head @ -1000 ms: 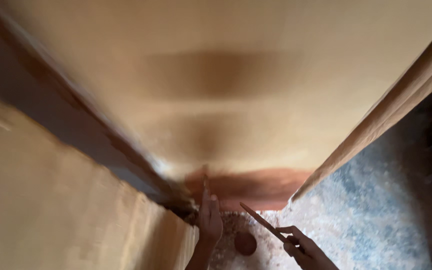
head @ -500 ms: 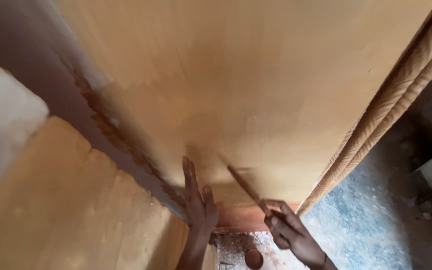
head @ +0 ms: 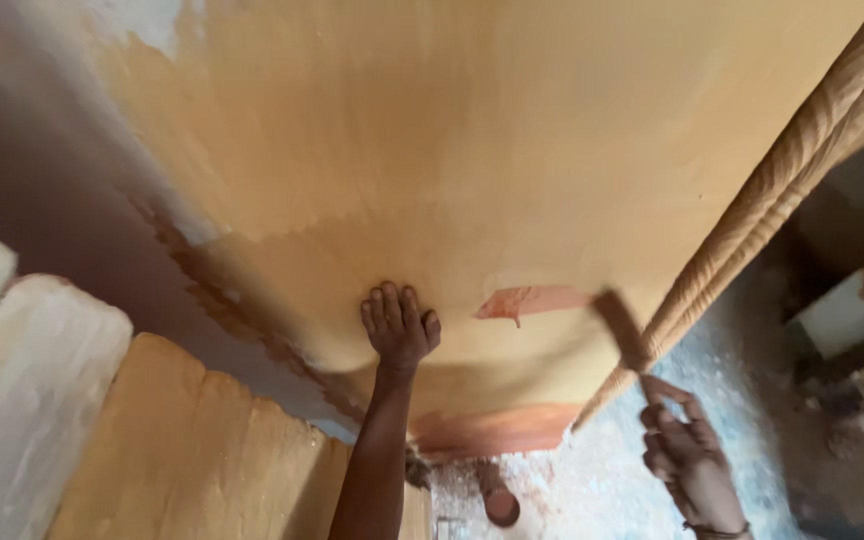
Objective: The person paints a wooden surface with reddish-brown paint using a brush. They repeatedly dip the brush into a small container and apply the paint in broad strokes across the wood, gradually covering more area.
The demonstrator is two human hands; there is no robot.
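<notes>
Flat-palmed, the left hand (head: 399,325) presses smooth ochre plaster (head: 512,150); the right hand (head: 687,455) grips a blurred brush (head: 624,330).

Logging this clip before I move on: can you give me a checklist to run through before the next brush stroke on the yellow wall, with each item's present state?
1. Left hand braced flat on the yellow wall: ok.
2. Right hand gripping the brush by its handle: ok.
3. Brush head in contact with the wall: cannot tell, it is blurred.
4. Fresh reddish stroke visible to continue from: ok.
5. Left hand apart from the wet stroke: ok, a gap shows between them.
6. Small round pot on the floor below, within view: ok; its contents cannot be told.
</notes>
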